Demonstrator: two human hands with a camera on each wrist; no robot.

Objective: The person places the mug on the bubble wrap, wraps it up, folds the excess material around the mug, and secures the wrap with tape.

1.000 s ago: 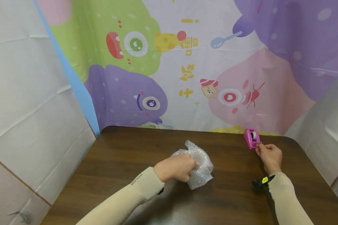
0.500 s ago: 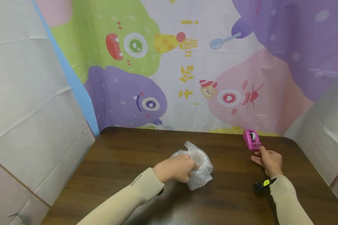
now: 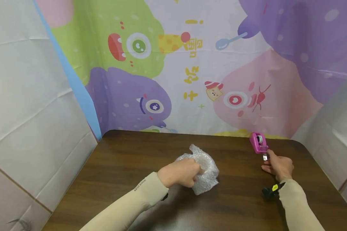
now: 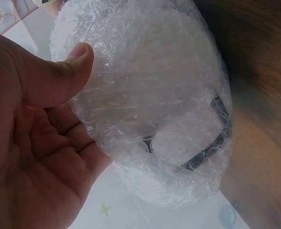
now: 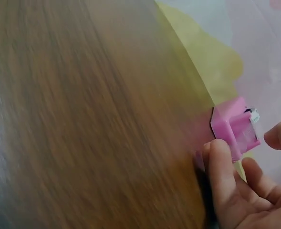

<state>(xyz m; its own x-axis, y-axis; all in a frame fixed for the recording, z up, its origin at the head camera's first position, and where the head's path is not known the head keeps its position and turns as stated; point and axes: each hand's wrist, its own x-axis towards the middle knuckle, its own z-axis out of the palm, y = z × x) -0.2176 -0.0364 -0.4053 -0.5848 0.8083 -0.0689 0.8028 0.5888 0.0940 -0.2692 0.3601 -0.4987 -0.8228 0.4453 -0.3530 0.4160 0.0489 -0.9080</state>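
My left hand (image 3: 182, 171) grips a bundle of bubble wrap (image 3: 207, 179), its fingers pushed into the crumpled top. In the left wrist view, the thumb (image 4: 66, 76) presses the wrap, and dark markings show through the clear layers. At the far right of the table, my right hand (image 3: 280, 166) is beside a pink tape dispenser (image 3: 258, 142). A short shiny strip of tape (image 3: 265, 157) sticks out from its cutting end, right at my fingertips. In the right wrist view, the thumb and fingers (image 5: 220, 164) stand apart, with the dispenser (image 5: 226, 125) just beyond them.
The brown wooden table (image 3: 127, 154) ends at a printed cloth (image 3: 191, 118) hanging behind it. The dispenser stands near that back edge. Pale panels (image 3: 40, 128) close in the left side. A black wrist camera (image 3: 269, 192) sits on my right wrist.
My right hand has drawn back slightly from the dispenser and its fingers have spread from their earlier pinch. The tape strip now shows below the cutter. My left hand and the bundle stay put.
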